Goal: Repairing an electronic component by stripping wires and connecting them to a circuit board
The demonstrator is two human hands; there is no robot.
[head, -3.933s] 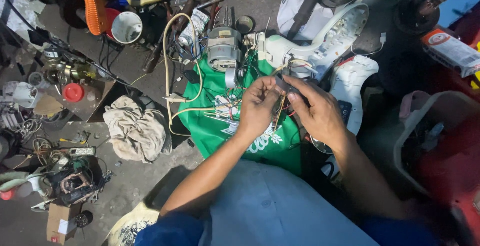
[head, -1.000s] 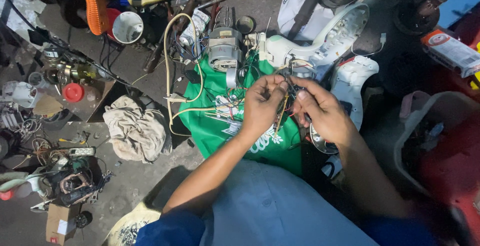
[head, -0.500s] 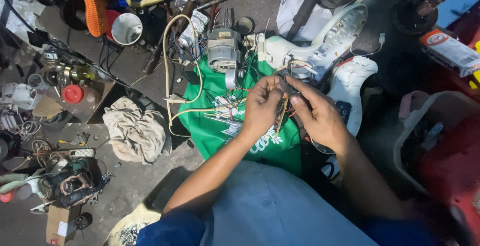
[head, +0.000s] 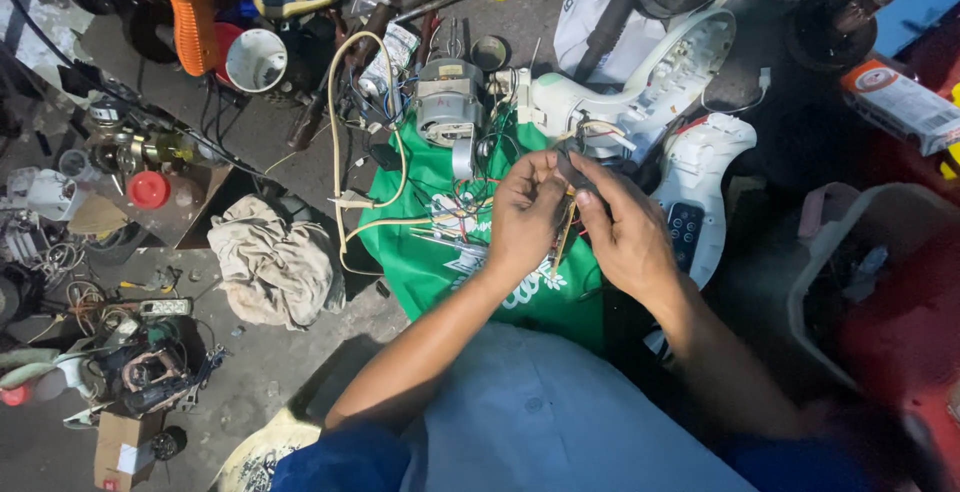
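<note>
Looking down from the head cam, I've got both hands up close together over a bright green cloth bag (head: 440, 252) spread on the grey concrete floor (head: 270, 382). My left hand (head: 525, 214) is pinched shut on a small dark part with thin orange and red wires (head: 562, 232) hanging from it, fingertips curled in tight. My right hand (head: 625, 232) is touching the same bundle from the other side, thumb and fingers pressed onto the dark bit at the top; exactly what that part is I can't tell, too small.

Just beyond my hands sits a grey metal electric motor (head: 447, 102) at the top edge of the bag, with a cream cable (head: 335, 132) looping off to the left of it. Right of my right hand there's a white plastic appliance housing (head: 700, 172) with a dark button panel. Well off to the left of my left hand lies a crumpled beige rag (head: 275, 262), and far up left an orange-handled drill (head: 190, 2).
</note>
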